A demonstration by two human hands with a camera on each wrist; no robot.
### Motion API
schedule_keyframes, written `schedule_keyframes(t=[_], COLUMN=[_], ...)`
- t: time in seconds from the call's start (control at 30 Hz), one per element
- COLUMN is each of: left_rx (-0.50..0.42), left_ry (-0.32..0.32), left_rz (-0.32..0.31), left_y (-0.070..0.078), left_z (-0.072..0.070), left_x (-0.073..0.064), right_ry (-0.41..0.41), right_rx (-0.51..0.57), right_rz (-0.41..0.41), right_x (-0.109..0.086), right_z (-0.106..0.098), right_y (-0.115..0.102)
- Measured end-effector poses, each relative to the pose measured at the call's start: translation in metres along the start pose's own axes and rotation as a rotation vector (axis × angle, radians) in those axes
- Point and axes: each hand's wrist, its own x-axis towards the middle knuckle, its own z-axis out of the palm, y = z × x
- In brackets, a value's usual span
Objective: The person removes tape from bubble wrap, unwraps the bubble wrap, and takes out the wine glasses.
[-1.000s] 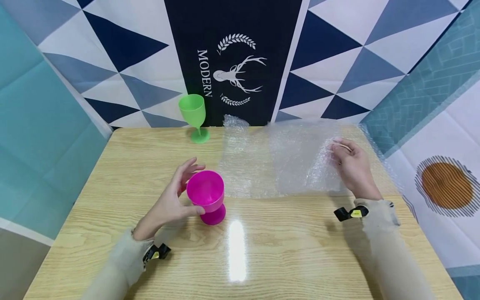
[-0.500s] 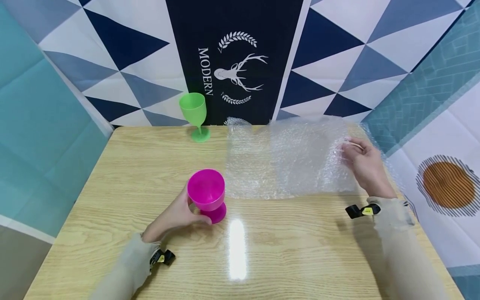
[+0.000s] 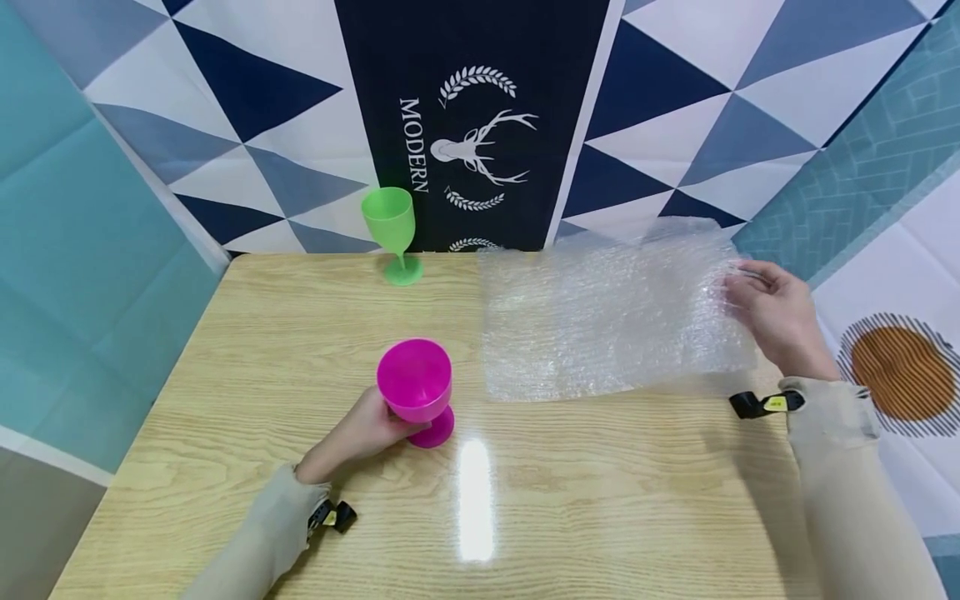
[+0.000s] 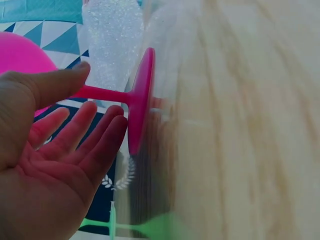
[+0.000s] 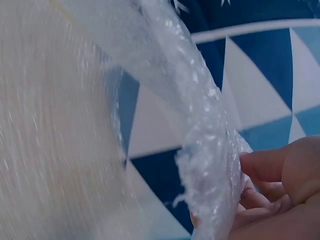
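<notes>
A bright pink plastic goblet [image 3: 414, 375] stands upright on the table, left of centre in the head view. My left hand [image 3: 363, 432] is around its stem from the left, thumb on the near side. In the left wrist view the thumb overlaps the pink stem [image 4: 107, 94], and the other fingers lie loosely curved beside it, near the round foot [image 4: 141, 102]. My right hand [image 3: 783, 317] pinches the right edge of a clear bubble wrap sheet [image 3: 607, 317]. That edge is lifted off the table, as the right wrist view also shows with the bubble wrap [image 5: 205, 130] between thumb and fingers.
A green goblet [image 3: 390, 221] stands at the back of the wooden table [image 3: 570, 492], near the patterned wall covering [image 3: 292, 108]. The bubble wrap covers the back right part of the tabletop. Teal panels [image 3: 82, 242] rise at the left side.
My right hand has moved right, drawing the bubble wrap with it and lifting its right edge. My left hand has moved from beside the pink goblet's bowl down to its stem and closed in.
</notes>
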Motion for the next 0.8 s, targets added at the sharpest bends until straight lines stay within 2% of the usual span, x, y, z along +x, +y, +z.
schedule_keyframes(t=[0.2,0.4,0.53,0.67,0.8], left_rx=[0.058,0.072,0.067,0.075,0.090], left_ry=[0.019,0.016,-0.005,-0.006,0.000], left_rz=[0.022,0.027,0.024,0.032,0.043], left_y=[0.000,0.000,0.000,0.001,0.002], left_z=[0.001,0.001,0.002,0.001,0.001], left_x=[0.001,0.001,0.002,0.003,0.002], right_ry=[0.001,-0.031,0.019,0.028,-0.026], right_rx=[-0.236,-0.463,-0.612,-0.643,-0.631], right_rz=[0.038,0.077,0.118,0.118,0.108], right_x=[0.014,0.028,0.029,0.030,0.031], right_z=[-0.025,-0.032,-0.026,-0.015,0.000], right_y=[0.003,0.038,0.061,0.068,0.066])
